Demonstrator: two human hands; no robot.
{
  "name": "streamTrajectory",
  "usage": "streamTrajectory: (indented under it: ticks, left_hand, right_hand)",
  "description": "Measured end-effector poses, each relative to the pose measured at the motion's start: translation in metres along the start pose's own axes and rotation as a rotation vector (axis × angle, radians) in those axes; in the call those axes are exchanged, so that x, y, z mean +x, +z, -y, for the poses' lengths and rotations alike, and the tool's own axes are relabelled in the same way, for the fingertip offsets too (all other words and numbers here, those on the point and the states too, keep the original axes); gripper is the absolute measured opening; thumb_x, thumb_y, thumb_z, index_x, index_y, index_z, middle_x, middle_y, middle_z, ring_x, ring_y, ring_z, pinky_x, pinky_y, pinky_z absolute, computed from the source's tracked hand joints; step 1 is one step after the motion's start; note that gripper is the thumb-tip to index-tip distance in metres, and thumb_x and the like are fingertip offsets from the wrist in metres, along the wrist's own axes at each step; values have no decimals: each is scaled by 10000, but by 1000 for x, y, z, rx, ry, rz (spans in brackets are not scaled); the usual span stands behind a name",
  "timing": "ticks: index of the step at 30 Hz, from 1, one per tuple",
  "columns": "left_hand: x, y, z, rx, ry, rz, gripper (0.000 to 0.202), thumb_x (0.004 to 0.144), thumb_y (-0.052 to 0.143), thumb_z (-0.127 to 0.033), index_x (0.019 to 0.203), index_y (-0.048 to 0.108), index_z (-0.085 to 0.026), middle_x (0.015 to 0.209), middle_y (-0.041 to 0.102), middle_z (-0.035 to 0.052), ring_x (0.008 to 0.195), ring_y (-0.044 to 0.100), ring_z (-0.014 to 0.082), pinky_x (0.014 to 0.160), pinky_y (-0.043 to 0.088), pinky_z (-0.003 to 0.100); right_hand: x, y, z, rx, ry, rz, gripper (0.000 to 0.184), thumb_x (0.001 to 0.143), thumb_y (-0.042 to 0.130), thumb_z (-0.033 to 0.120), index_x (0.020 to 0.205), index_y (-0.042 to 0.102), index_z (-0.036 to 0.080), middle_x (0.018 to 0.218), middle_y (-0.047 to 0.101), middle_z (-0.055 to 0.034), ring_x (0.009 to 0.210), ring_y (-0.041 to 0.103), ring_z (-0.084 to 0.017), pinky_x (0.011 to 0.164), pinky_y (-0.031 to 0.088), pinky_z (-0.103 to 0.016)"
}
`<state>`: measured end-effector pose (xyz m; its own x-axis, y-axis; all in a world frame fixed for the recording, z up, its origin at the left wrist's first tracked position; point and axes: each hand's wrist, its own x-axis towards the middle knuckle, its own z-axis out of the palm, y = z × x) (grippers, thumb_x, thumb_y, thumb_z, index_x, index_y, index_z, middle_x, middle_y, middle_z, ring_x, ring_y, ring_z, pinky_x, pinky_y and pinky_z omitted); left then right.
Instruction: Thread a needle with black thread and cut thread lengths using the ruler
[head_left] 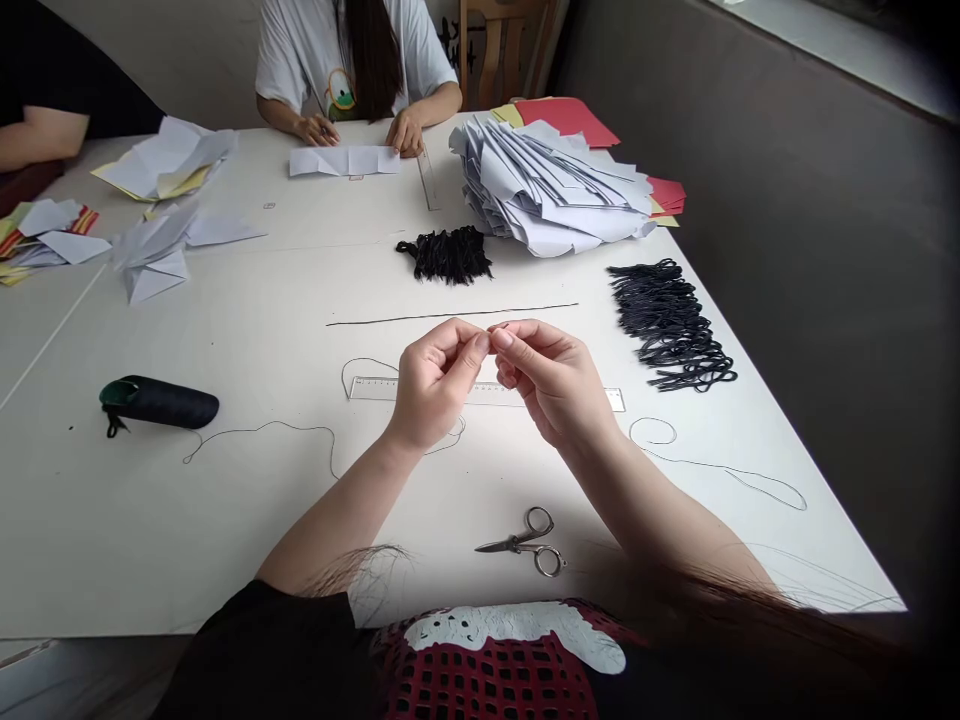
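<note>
We watch left hand [435,390] and right hand [559,385] meet tip to tip, both pinched closed; anything between, too small for us to tell. Pinch likely suits fine control. Thin black thread [705,464] lies loose right of hands. Small silver metal scissors [525,542] sit between forearms, presumably for easy reach. Stringy black tassels [667,325] lie side by side, probably against tangling.

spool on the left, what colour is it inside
The spool is green inside, seen best in the head view.

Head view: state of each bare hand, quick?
Left bare hand: pinched closed; anything held cannot be told.
Right bare hand: pinched closed too; anything held cannot be told.
</note>
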<state>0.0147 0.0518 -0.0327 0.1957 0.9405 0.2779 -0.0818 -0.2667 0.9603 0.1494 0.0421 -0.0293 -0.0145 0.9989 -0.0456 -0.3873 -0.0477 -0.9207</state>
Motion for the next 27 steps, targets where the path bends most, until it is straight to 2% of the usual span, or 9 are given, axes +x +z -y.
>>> streamTrajectory:
  ticks: [2, 4, 6, 11, 14, 17, 22, 24, 27]
  left_hand:
    - [0, 0, 0, 49, 28, -6, 278, 921, 606, -384, 718, 577, -197, 522, 414, -45, 487, 354, 94, 474, 301, 258]
    - [1, -1, 0, 51, 0, 16, 269, 920, 608, -377, 725, 587, -193, 551, 455, -35, 508, 387, 94, 494, 326, 255]
    - [3, -3, -1, -7, -95, 54, 258, 905, 621, -382, 735, 601, -190, 590, 497, -28, 489, 371, 81, 473, 310, 248]
    - [8, -10, -5, -134, -353, 152, 219, 852, 665, -380, 770, 637, -179, 674, 579, -11, 409, 229, 37, 381, 160, 247]
    - [8, -13, -9, -135, -428, 183, 188, 838, 667, -348, 774, 654, -171, 673, 576, -6, 397, 208, 27, 364, 115, 243]
    - [8, -15, -11, -140, -481, 197, 170, 821, 679, -319, 756, 667, -162, 640, 570, -8, 390, 195, 23, 355, 102, 233]
    - [11, -21, -12, -155, -573, 293, 165, 804, 695, -293, 732, 694, -145, 686, 675, 44, 395, 251, 17, 359, 155, 199]
    - [12, -27, -13, -122, -602, 337, 162, 791, 699, -283, 715, 699, -139, 689, 697, 67, 408, 372, 36, 368, 228, 187]
    - [16, -38, -16, 20, -610, 452, 172, 790, 708, -301, 714, 712, -146, 697, 719, 84, 539, 587, 108, 450, 389, 194]
  right_hand:
    - [1, -2, 0, -21, -2, -3, 263, 678, 847, 387, 732, 684, 188, 669, 588, 21, 556, 422, -63, 527, 371, -223]
    - [3, -4, 2, -51, -3, 9, 284, 684, 838, 408, 734, 665, 188, 691, 591, 19, 564, 416, -62, 527, 373, -220]
    - [6, -7, 5, -57, 7, 36, 316, 688, 832, 425, 735, 630, 186, 726, 598, 15, 577, 434, -60, 522, 381, -210]
    - [16, -21, 14, -17, 31, 42, 412, 701, 808, 462, 771, 498, 199, 779, 602, 9, 657, 582, -78, 518, 444, -183]
    - [24, -37, 19, -104, -45, -12, 391, 754, 763, 469, 789, 468, 214, 721, 535, 28, 731, 643, -109, 628, 540, -222]
    - [34, -60, 24, -185, -186, -110, 348, 785, 743, 441, 772, 468, 228, 714, 501, 24, 826, 667, -148, 742, 586, -286]
    - [46, -91, 44, -97, -384, -362, 258, 776, 751, 225, 708, 503, 211, 696, 482, 23, 805, 670, -134, 818, 582, -290]
    - [47, -96, 54, -20, -418, -463, 241, 781, 703, 86, 656, 527, 193, 663, 490, 24, 729, 665, -104, 783, 578, -251]
    - [44, -100, 69, 79, -483, -568, 346, 809, 560, -70, 555, 556, 165, 576, 500, 33, 606, 646, -63, 690, 562, -193]
